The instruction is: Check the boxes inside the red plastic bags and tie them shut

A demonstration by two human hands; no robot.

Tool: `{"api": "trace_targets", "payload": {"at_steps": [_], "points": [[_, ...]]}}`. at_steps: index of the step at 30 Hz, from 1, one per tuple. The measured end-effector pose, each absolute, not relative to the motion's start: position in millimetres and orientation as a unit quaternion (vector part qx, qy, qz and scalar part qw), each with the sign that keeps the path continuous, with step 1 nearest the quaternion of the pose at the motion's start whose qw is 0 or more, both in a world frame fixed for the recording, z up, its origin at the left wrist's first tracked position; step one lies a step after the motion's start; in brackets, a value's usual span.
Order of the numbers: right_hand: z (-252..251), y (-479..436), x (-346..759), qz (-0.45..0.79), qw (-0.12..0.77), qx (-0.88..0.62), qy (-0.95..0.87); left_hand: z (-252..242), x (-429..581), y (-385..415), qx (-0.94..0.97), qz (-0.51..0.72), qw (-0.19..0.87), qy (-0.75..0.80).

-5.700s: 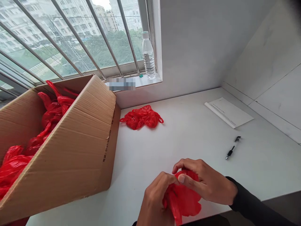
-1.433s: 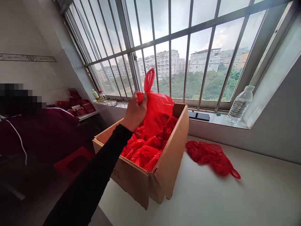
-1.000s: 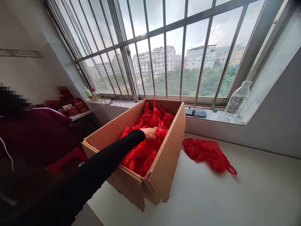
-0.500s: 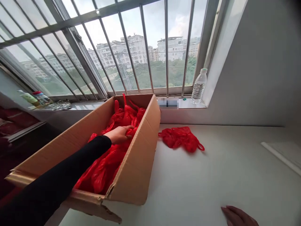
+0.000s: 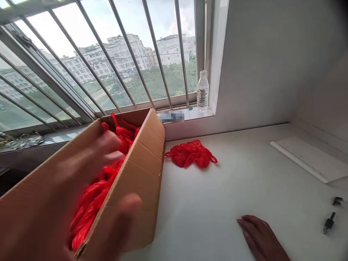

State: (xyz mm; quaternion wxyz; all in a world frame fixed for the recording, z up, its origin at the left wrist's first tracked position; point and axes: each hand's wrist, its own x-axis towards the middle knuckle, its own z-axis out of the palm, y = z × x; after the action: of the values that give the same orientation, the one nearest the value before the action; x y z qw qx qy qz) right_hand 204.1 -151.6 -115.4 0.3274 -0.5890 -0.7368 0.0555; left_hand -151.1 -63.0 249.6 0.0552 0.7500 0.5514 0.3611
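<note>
My left hand (image 5: 62, 188), blurred by motion, is raised close to the camera in front of the cardboard box (image 5: 138, 177). Its thumb stands well apart from its fingers, and nothing shows between them. Red plastic bags (image 5: 96, 195) lie heaped inside the box, partly hidden by this hand. On the white tabletop (image 5: 195, 203), my right hand (image 5: 262, 233) rests low at the right, fingers stretched out and holding nothing. A separate crumpled red plastic bag (image 5: 193, 154) lies to the right of the box, touched by neither hand.
A clear plastic bottle (image 5: 202, 92) stands on the windowsill below a barred window. At the table's right are a white flat sheet or board (image 5: 310, 159) and small black objects (image 5: 329, 223). A grey wall (image 5: 261, 72) rises behind the table.
My left hand has left the red bags in the box and come back toward the camera, opening. The view has turned right. My right hand shows more fully, still on the table.
</note>
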Motion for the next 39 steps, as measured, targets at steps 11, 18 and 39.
{"api": "trace_targets", "payload": {"at_steps": [11, 18, 39], "points": [[-111, -148, 202, 0.084, 0.324, -0.587, -0.737, 9, 20, 39, 0.754, 0.272, 0.195, 0.565], [-105, -147, 198, 0.091, 0.352, -0.583, -0.726, -22, 26, 21, 0.778, 0.249, 0.207, 0.538], [-46, -138, 220, 0.071, 0.311, -0.577, -0.752, -24, 14, -141, 0.722, 0.359, 0.184, 0.562]]}}
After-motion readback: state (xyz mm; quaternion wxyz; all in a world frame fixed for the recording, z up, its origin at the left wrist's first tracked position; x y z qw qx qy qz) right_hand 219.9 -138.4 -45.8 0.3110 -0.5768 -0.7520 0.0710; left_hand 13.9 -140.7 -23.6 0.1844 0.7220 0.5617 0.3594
